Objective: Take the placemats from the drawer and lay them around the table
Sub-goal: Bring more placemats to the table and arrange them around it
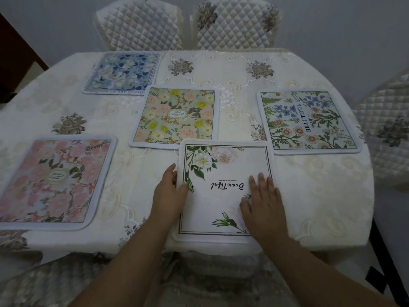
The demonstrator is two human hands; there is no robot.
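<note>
Landmark: the white placemat (223, 189), printed "Beautiful", is lying at the near edge of the table (327, 196); all places below are being given relative to it.

Left hand (170, 191): is being held against the white placemat's left border, thumb lying on the printed face and fingers running along the edge; whether the fingers are being curled under the edge cannot be told. No clenching is being shown.

Right hand (263, 202): is being laid flat on the white placemat's right half, fingers spread and extended, palm down; nothing is being grasped, the mat is only being pressed.

Mat relative to grip: the white placemat is being spanned between both hands, its far half left uncovered.

Yellow-pink placemat (174, 116): is lying just beyond the white placemat; its near edge is being overlapped slightly by the white placemat's far-left corner.

Daisy placemat (307, 120): is lying beyond and to the right, close by but apart.

Pink placemat (53, 180): is lying well to the left, level with it.

Blue placemat (124, 72): is lying far beyond and to the left.

Quilted chairs (234, 23): are standing past the table's far side.
</note>
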